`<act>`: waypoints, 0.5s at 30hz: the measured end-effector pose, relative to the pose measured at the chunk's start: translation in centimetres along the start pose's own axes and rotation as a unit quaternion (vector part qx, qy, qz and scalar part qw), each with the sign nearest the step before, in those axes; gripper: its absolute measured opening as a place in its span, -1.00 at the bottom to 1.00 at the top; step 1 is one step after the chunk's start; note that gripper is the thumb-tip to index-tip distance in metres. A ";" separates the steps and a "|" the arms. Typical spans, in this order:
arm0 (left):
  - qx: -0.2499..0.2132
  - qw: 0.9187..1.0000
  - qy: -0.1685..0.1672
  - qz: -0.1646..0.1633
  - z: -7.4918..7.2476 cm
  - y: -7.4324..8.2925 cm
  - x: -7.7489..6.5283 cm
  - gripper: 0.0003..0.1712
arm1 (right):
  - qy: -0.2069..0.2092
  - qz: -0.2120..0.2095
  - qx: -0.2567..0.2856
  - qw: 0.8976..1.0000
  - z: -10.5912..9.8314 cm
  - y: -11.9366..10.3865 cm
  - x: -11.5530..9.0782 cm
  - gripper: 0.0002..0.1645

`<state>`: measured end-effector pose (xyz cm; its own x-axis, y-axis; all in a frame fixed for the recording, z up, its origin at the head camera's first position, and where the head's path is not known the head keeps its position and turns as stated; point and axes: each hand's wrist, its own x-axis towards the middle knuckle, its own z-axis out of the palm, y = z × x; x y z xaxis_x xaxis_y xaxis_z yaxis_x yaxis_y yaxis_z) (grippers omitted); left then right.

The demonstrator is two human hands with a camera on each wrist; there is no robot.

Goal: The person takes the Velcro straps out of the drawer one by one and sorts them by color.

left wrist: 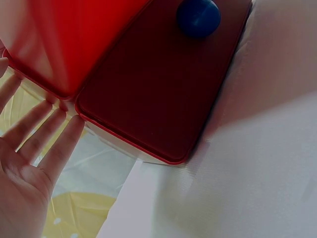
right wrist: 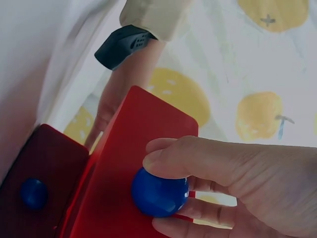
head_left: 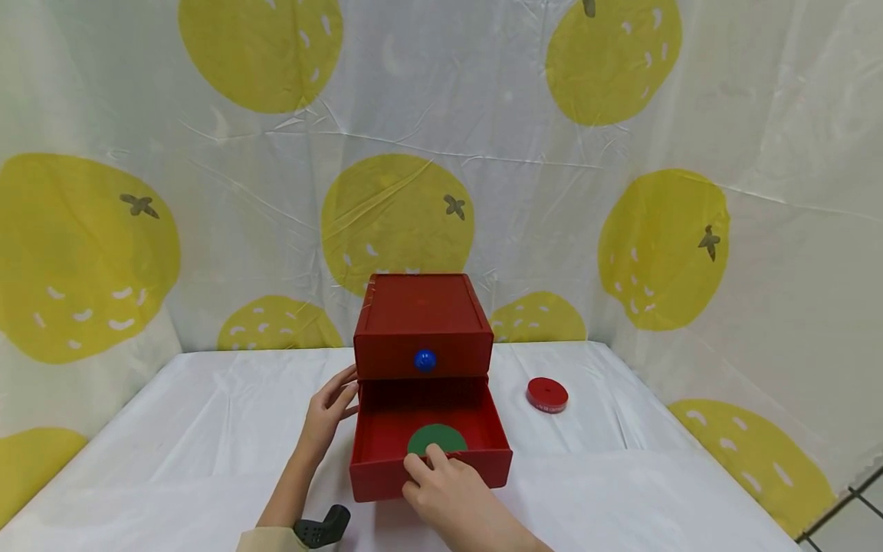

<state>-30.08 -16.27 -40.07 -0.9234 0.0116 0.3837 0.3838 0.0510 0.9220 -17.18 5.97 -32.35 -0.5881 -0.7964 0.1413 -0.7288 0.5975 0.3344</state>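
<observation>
A red two-drawer box (head_left: pixel 422 303) stands on the table, its upper drawer (head_left: pixel 386 356) pushed in and its lower drawer (head_left: pixel 375 481) pulled out. Inside the lower drawer lies a flat green disc (head_left: pixel 438 435), partly hidden by fingers. My right hand (head_left: pixel 455 494) is at this drawer's front; in the right wrist view, thumb and fingers grip its round blue knob (right wrist: pixel 159 194). The left hand (head_left: pixel 327 414) rests against the box's left side. Its fingers (left wrist: pixel 62 144) are extended along that side in the left wrist view.
To the right of the box lies a round red disc-like roll (head_left: pixel 547 394). A white cloth (head_left: pixel 607 475) covers the table. Behind it hangs a pale curtain (head_left: pixel 510 207) with yellow fruit prints. The upper drawer has its own blue knob (head_left: pixel 425 360).
</observation>
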 end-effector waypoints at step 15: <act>0.002 1.000 0.004 0.003 0.0 0.3 0.0 -0.53 | -0.020 0.004 0.023 1.000 -0.3 0.1 -0.2 -0.51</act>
<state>-29.94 -16.23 -39.81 -0.9211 0.0045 0.3894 0.3890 0.0549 0.9196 -16.99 6.18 -32.10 -0.6065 -0.7880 0.1065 -0.7388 0.6079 0.2907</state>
